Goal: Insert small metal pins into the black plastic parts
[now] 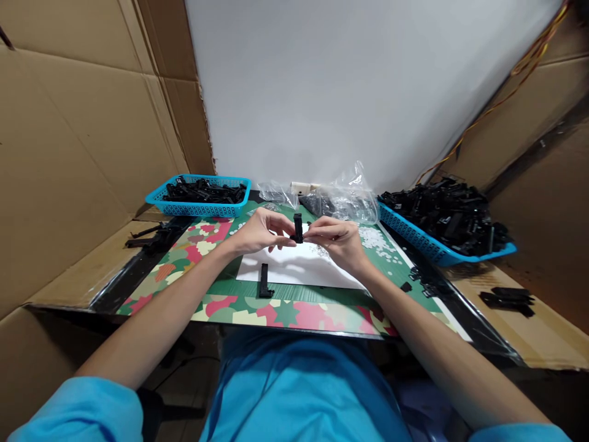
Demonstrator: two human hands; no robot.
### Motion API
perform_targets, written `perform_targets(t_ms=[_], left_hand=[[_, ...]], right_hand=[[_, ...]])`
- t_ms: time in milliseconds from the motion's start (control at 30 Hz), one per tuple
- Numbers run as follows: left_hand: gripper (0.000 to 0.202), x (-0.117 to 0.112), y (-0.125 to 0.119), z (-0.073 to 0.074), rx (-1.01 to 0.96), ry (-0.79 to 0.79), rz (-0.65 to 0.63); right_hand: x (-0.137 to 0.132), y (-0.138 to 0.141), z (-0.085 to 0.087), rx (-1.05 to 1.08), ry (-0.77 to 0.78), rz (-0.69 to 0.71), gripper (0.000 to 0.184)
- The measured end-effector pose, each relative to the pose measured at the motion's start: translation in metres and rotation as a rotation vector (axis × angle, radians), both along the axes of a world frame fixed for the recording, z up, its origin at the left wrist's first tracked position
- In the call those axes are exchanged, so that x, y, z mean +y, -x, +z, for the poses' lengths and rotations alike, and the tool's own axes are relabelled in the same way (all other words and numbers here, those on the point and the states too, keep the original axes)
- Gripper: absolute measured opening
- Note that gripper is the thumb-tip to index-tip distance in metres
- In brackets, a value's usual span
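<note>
Slim black part (298, 227), upright, mid-air

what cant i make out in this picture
All in the head view:
Held black part: its gripped sides, covered by the left hand and right hand.
Floor of the right basket: hidden under heaped black parts.
Clear bag: dark contents, obscured by glare and plastic.
Tiny bits on the white sheet: too small to identify.
Wires: upper ends cut off by the top edge.

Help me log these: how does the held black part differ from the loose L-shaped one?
The held part is pinched by the left hand and right hand; the L-shaped part lies untouched. The held part is raised; the L-shaped part rests across the white sheet and patterned mat. Both are black.
</note>
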State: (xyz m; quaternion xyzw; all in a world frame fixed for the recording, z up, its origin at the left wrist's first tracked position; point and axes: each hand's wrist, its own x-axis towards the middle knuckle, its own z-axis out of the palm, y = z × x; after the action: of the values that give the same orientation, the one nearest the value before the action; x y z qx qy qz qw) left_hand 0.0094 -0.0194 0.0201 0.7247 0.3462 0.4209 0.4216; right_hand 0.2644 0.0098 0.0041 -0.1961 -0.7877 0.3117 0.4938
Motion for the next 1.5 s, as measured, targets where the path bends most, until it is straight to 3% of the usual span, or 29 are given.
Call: perform_targets(t_ms=[467, 1100, 1500], left_hand=[[0.037, -0.005, -0.003, 0.004, -0.021, 0.008, 0.002], [0.036, -0.001, 0.000, -0.003, -0.033, 0.030, -0.061], [0.054, -0.001, -0.006, -0.006, -0.111, 0.108, -0.052]], right_hand=[[0.002, -0.001, 0.000, -0.019, -0.007, -0.027, 0.003], [0.001, 0.004, -0.003, 0.013, 0.123, 0.129, 0.006], [0.002, 0.003, -0.001, 0.011, 0.140, 0.111, 0.010]])
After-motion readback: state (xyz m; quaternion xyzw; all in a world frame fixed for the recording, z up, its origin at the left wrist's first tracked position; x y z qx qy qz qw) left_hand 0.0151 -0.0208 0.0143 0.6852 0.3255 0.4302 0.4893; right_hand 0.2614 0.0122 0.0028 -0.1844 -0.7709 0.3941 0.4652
